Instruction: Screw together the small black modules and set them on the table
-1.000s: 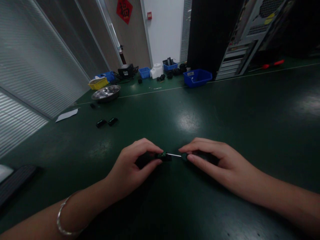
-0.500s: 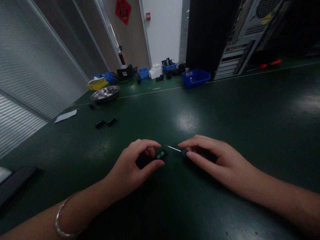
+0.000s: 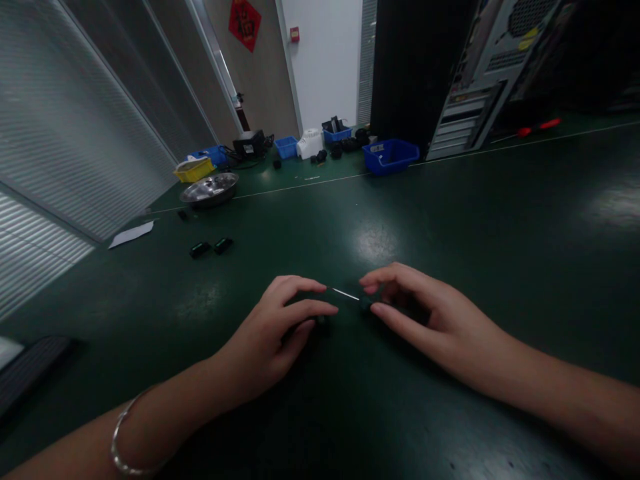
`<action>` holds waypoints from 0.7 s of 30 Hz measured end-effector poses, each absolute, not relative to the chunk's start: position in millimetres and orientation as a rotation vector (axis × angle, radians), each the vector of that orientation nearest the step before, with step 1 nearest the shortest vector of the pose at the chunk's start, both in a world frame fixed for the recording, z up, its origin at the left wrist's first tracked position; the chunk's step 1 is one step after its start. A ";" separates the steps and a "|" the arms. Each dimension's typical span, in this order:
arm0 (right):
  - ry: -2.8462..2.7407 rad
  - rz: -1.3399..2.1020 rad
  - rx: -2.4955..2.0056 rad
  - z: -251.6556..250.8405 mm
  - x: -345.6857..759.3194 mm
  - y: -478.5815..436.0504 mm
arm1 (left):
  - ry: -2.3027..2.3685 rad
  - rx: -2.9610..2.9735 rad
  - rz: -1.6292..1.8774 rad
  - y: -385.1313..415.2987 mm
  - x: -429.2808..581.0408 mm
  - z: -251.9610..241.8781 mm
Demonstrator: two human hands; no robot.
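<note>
A small screwdriver (image 3: pixel 346 293) with a thin metal shaft and a dark handle lies between my hands, its tip pointing left. My right hand (image 3: pixel 425 307) is curved about the handle, thumb against it and index finger raised slightly off it. The shaft tip is close to the fingertips of my left hand (image 3: pixel 280 327). Under those fingers sits a small black block (image 3: pixel 324 321), mostly covered by the index finger and thumb. Further off to the left, two similar black blocks (image 3: pixel 200 249) with green faces rest on the green table (image 3: pixel 280 227).
A shiny metal bowl (image 3: pixel 210 189) stands at the far left, near a yellow tray (image 3: pixel 194 170). At the back are a blue bin (image 3: pixel 391 157) and a computer case (image 3: pixel 465 120). White paper (image 3: pixel 132 235) and a dark keyboard (image 3: pixel 40 367) lie on the left.
My left index finger has stretched over the black block and now hides its green face. My right index finger has lifted a little; the screwdriver has shifted slightly left.
</note>
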State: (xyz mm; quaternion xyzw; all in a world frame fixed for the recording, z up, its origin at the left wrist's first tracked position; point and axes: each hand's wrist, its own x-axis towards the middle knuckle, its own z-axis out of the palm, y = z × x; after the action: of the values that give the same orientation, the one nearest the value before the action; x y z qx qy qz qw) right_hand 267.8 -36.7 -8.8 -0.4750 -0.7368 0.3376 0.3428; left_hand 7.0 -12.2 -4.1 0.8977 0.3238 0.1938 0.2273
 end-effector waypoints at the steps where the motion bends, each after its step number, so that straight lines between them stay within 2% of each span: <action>1: -1.917 0.872 -1.227 -8.5 267.8 -36.7 | 0.914 2.456 0.540 -11.7 7.0 -4.3; 21: -1.873 0.975 -1.198 -3.3 267.8 -35.4 | 0.879 2.317 0.690 -9.2 8.0 -4.4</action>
State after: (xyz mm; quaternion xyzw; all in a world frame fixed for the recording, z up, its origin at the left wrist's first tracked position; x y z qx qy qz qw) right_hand 267.8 -35.4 -3.3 -0.4624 -0.7228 0.3763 0.3494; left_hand 8.0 -9.2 -4.4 0.8644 0.3281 0.2574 0.2809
